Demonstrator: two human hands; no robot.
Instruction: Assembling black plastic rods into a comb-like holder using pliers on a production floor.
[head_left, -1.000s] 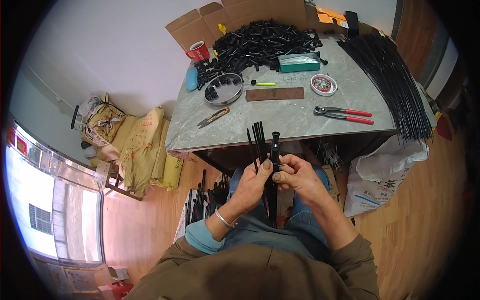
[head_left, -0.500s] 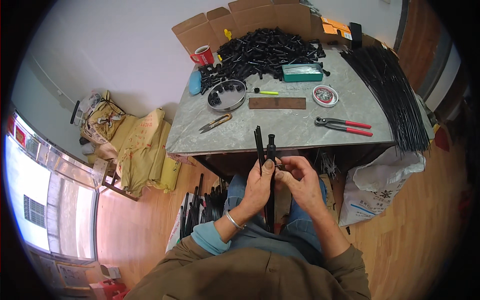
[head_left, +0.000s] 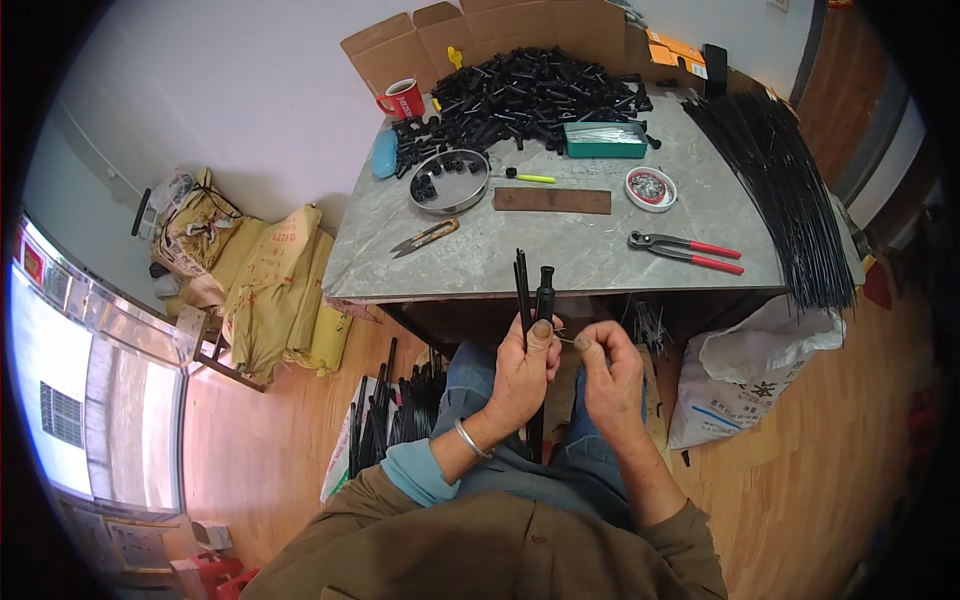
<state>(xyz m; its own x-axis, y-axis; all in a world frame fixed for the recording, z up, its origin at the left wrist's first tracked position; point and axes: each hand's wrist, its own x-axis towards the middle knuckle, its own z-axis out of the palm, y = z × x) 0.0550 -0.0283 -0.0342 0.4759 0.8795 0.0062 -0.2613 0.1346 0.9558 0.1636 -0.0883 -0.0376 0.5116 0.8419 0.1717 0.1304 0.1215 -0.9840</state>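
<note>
My left hand [head_left: 518, 382] is wrapped round a black tube [head_left: 545, 292] with a flared top, held upright in front of the table's near edge. Thin black rods [head_left: 521, 285] stand beside the tube in the same grip, and a long dark length runs down below the hand. To its right, my right hand [head_left: 612, 383] is closed in a pinch on a thin wire [head_left: 567, 340]. That wire reaches across to the tube near my left thumb; whether it loops round the tube is too small to tell.
On the grey table [head_left: 480, 262] lie red-handled pincers [head_left: 690, 252], thread snips [head_left: 425, 239], a brown strip [head_left: 552, 201] and a round sieve [head_left: 449, 182]. Behind them are a teal box [head_left: 605, 142] and a heap of black parts [head_left: 540, 95]. Black rods [head_left: 775, 190] overhang the right edge.
My right hand has moved right and slightly down, away from the left, drawing the wire out between them. The left hand still grips the tube and rods.
</note>
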